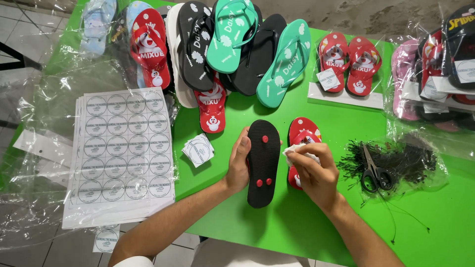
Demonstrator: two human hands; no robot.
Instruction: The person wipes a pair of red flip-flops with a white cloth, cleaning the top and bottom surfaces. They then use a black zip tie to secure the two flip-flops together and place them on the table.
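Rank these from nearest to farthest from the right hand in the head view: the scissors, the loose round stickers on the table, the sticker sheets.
From the right hand:
1. Scissors, just to its right on the pile of black tag ties.
2. Loose round stickers, to the left, beyond the black flip-flop sole that the left hand steadies.
3. Sticker sheets, farthest left, at the table edge.

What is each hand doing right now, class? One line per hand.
Left hand: closed on the edge of the upturned black-soled flip-flop, steadying it.
Right hand: fingers pinch a small white cloth.
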